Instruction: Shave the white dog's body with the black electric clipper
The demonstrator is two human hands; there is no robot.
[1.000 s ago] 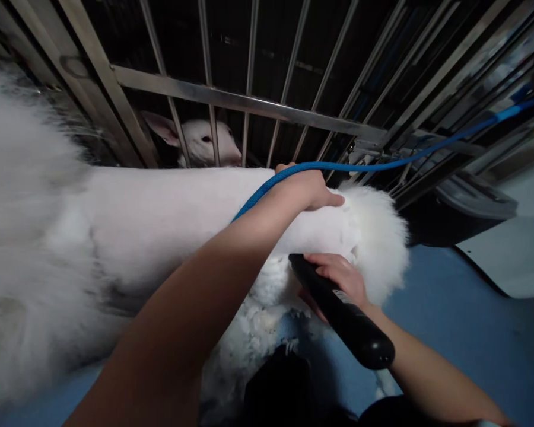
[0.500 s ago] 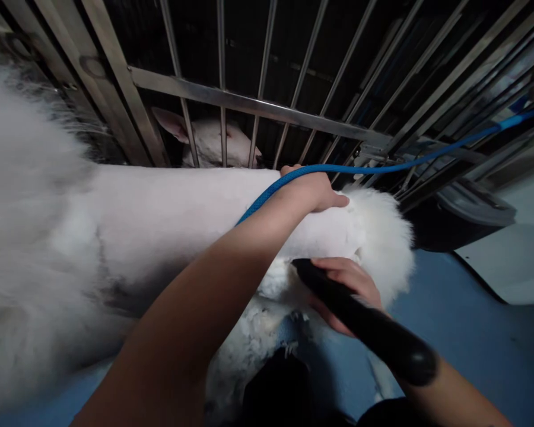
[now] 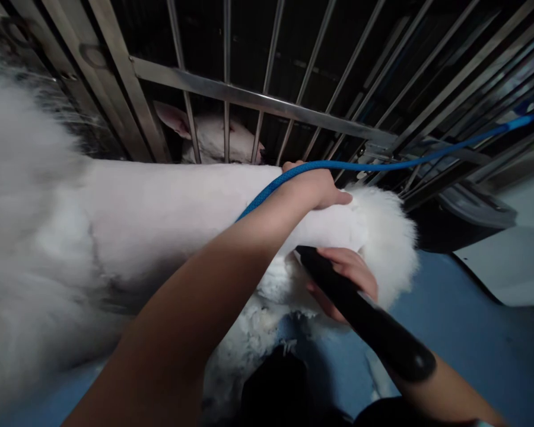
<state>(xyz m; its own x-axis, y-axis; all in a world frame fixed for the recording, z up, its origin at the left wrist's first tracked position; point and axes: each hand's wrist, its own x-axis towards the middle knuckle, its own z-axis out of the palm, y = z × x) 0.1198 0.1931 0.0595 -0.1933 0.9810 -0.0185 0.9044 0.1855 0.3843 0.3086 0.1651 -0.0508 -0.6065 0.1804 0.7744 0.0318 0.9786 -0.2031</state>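
Observation:
A large white dog [image 3: 173, 207] stands across the view, its back clipped short and its coat fluffy toward both ends. My left hand [image 3: 318, 187] lies over the back near the fluffy part on the right, thumb stretched out; its fingertips go over the far side, partly hidden. Across that wrist runs a blue rope leash [image 3: 374, 167]. My right hand [image 3: 349, 279] is wrapped around a black hair clipper [image 3: 365, 314], whose head meets the dog's near side where short and longer coat join. Cut fur [image 3: 240, 344] hangs or lies in clumps below.
Behind the dog stands a metal-barred cage [image 3: 258, 102] with another white animal [image 3: 226, 139] inside, its pinkish ear upright. A dark bin [image 3: 467, 210] is at the right. Blue floor [image 3: 463, 332] shows beneath, and dark clothing or footwear [image 3: 276, 385] at the bottom.
The clipper and my right hand have moved slightly up along the dog's near side. My left hand keeps its place on the back.

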